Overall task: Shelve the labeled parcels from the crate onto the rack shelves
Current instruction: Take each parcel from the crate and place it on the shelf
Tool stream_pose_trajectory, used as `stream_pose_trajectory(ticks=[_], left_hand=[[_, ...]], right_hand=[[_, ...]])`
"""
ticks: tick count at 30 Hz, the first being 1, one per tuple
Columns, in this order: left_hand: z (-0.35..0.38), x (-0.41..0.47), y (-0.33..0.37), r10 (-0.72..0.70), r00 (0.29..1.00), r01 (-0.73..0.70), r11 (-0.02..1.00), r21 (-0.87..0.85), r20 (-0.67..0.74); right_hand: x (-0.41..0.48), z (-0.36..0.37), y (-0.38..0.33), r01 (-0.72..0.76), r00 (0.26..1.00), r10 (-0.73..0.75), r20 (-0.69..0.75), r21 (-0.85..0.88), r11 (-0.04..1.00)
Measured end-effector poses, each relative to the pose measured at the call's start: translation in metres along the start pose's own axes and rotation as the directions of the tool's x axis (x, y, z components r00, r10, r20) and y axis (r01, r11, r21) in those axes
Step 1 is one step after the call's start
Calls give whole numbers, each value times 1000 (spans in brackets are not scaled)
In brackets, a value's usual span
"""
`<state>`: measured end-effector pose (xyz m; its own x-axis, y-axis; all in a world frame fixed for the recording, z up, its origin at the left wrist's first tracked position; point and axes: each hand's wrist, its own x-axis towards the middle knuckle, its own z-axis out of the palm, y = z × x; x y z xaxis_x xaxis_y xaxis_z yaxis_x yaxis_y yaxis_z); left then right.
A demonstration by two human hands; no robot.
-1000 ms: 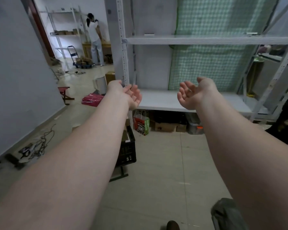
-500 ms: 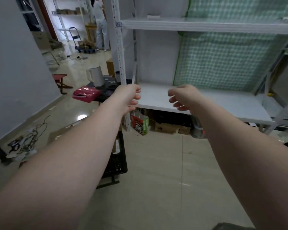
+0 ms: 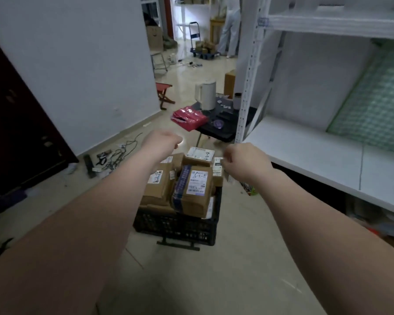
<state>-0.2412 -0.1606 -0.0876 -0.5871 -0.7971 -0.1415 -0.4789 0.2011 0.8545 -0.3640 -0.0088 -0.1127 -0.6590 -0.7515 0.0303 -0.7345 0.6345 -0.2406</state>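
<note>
Currently both arms are stretched forward over the crate, a black plastic one standing on the floor just left of the rack.

Left hand: back toward me, fingers loosely curled downward, nothing in it. It hovers above the far left side of the crate, apart from the load.

Right hand: back toward me, fingers curled. The tips are blurred and sit just beside a small white-labelled parcel at the crate's far right corner. I cannot tell whether they touch or pinch it.

Parcels: brown cardboard, white labels, heaped above the crate rim.
- Front parcel, wrapped with blue tape, leans on the stack; its label has a handwritten code, too blurred to read with confidence.
- Top parcel lies flat between my two hands, label up.
- Left parcel partly hidden by my left forearm.

Rack: the lower shelf and upper shelf are white, and no parcel shows on the parts in view. Green checked cloth hangs behind, at right.

Surroundings: white kettle on a low black table beyond the crate, red bag at its left edge; cables on the floor by the wall; a person standing in the far room.
</note>
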Motion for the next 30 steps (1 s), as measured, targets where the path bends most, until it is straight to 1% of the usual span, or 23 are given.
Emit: stream_pose_trajectory(ticks=[3, 5, 7, 10, 14, 16, 19, 21, 23, 27, 30], left_hand=[[-13, 25, -27, -30, 999, 30, 999, -16, -21], [-20, 48, -48, -55, 998, 54, 998, -21, -34], [-25, 75, -70, -89, 995, 88, 996, -20, -41], [-34, 120, -109, -174, 984, 173, 985, -23, -28], [-49, 174, -167, -265, 964, 264, 963, 50, 16], [-54, 197, -197, -353, 935, 352, 936, 32, 27], [-57, 226, -236, -482, 875, 483, 875, -37, 38], [-53, 240, -265, -580, 813, 581, 807, -104, 45], [-47, 250, -288, -669, 739, 673, 729, -128, 73], [-36, 260, -310, -789, 608, 792, 595, -140, 89], [-28, 271, -322, -826, 553, 827, 529, -194, 105]], right_hand=[[24, 19, -19, 127, 992, -126, 15, -118, 985], [43, 34, -31, 201, 979, -191, 69, -197, 959], [63, 53, -42, 251, 966, -228, 123, -223, 942], [100, 87, -58, 249, 960, -216, 179, -195, 949], [152, 139, -86, 202, 938, -156, 310, -124, 972], [177, 166, -101, 131, 922, -97, 374, -67, 989], [210, 206, -117, -24, 904, 5, 429, 39, 999], [225, 229, -125, -94, 888, 49, 457, 77, 993], [236, 249, -128, -175, 868, 100, 487, 111, 978], [261, 279, -125, -377, 817, 219, 533, 207, 903], [279, 298, -118, -512, 778, 303, 551, 276, 813]])
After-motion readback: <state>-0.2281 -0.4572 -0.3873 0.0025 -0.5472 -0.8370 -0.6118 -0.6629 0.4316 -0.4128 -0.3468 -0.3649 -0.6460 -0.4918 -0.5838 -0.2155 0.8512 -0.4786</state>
